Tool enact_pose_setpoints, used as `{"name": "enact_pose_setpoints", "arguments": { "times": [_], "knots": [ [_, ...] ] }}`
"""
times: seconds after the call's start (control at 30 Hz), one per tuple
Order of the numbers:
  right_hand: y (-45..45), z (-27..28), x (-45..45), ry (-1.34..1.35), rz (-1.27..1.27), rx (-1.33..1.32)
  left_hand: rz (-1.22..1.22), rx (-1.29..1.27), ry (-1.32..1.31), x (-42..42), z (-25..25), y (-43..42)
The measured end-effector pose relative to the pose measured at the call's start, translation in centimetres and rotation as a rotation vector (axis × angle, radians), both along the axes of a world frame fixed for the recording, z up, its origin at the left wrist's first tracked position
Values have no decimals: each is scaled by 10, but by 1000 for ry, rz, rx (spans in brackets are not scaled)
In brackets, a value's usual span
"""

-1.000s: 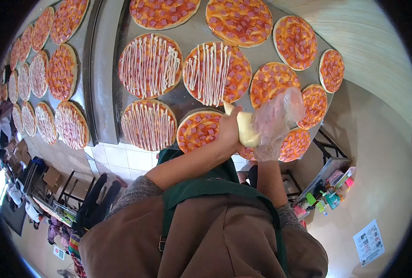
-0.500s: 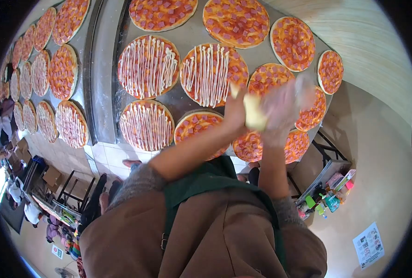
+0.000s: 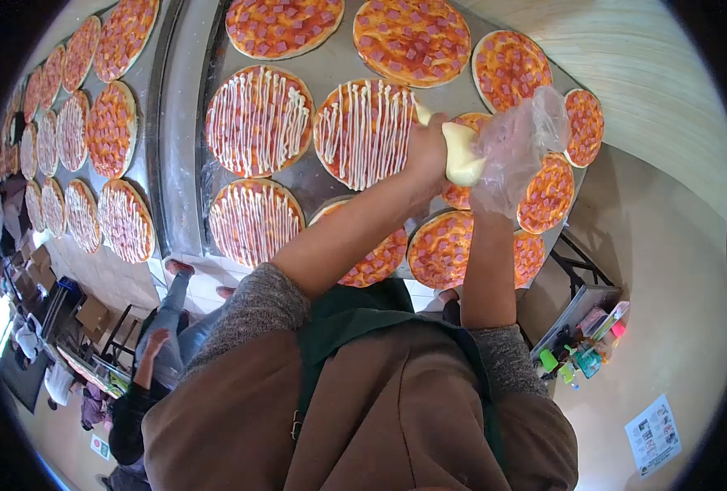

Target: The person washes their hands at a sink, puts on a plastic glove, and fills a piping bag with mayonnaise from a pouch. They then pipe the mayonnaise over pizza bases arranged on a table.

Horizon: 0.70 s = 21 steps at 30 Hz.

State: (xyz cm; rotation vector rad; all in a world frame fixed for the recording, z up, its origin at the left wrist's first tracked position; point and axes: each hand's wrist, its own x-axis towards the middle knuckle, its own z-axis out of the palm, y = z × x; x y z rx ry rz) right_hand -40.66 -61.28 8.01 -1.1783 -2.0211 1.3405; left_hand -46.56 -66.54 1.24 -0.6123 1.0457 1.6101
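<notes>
A clear piping bag [image 3: 463, 154] full of pale yellow sauce is held between my two hands. My left hand [image 3: 427, 151], bare, is closed around its lower part, near the tip. At the wide end, my right hand [image 3: 502, 155] grips the bag; clear crinkled plastic covers it, and I cannot tell whether that is a glove or the bag itself. The tip points over the right side of a ham pizza [image 3: 363, 135] that bears white zigzag lines of sauce. Two more striped pizzas lie left of it: an upper-left pizza [image 3: 259, 121] and a lower-left pizza [image 3: 255, 222].
Several unstriped ham pizzas surround my hands on the metal table [image 3: 330, 72], including a far pizza [image 3: 412, 41]. A second table with pizzas [image 3: 111, 129] stands left across a gap. Another person's arm [image 3: 152, 352] shows at lower left. A cluttered shelf [image 3: 576, 335] stands lower right.
Both hands and the piping bag have moved slightly right and up. White lines now reach further across the pizza's right side. A person has come into view at lower left.
</notes>
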Motion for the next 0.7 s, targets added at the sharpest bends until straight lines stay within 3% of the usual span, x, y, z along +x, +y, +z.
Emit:
{"name": "enact_pose_setpoints", "arguments": {
  "times": [0.07, 0.13, 0.17, 0.3, 0.37, 0.43, 0.5, 0.53, 0.57, 0.63, 0.7],
  "knots": [
    [-11, 1, 14, 61, -17, -136, 41, 19, -37, 18, -11, -12],
    [-43, 7, 39, -27, -120, -163, 1, -110, -154, 45, 16, -52],
    [-45, 6, 42, -48, -119, -150, -134, -149, 15, 76, -18, -71],
    [-23, 3, 30, -14, -16, -85, 118, -13, -82, 45, -17, -28],
    [-5, 18, -14, 0, -73, -9, 68, 39, -47, 1, 7, 1],
    [-9, 6, 9, 121, -35, -166, 66, 6, -48, 15, -7, -8],
    [-27, 3, 35, 88, -101, -315, -158, -84, 107, 60, -25, -48],
    [-42, 8, 49, -7, -184, -384, -30, -160, -91, 62, 9, -61],
    [-40, 13, 40, 63, -256, -459, 47, -29, -173, 64, 21, -67],
    [-37, 22, 20, 215, -412, -595, -98, -197, -65, 54, 22, -54],
    [-16, 15, -5, 249, -293, -321, 70, -44, -33, 41, -25, -14]
  ]
}}
